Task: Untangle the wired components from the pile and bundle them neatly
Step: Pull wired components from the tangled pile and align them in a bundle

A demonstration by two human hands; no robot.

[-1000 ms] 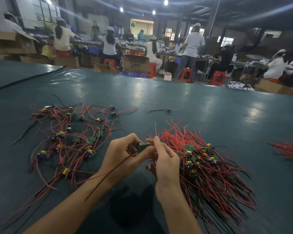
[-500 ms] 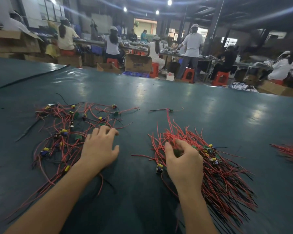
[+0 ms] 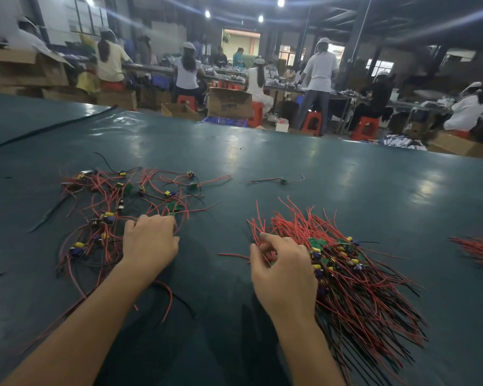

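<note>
A loose tangled pile [image 3: 115,215] of red and black wires with small green boards and yellow parts lies on the left of the table. My left hand [image 3: 149,243] rests on its right edge, fingertips bent down onto the wires beside a green board [image 3: 174,208], thumb out to the side. On the right lies the aligned bundle [image 3: 354,274] of the same wired components. My right hand [image 3: 285,266] sits at the bundle's left edge, its curled thumb and fingers pinching the red wires of a wired component [image 3: 234,256] there.
The dark green table [image 3: 262,162] stretches far ahead. One single wired component [image 3: 282,180] lies apart behind the bundle. Another red wire bunch [image 3: 480,252] shows at the right edge. Beyond the table, people work at benches among cardboard boxes [image 3: 229,103] and red stools.
My hands held one component together a second ago, then parted. The right hand laid it at the bundle; the left went to the tangled pile and has bent its fingers down.
</note>
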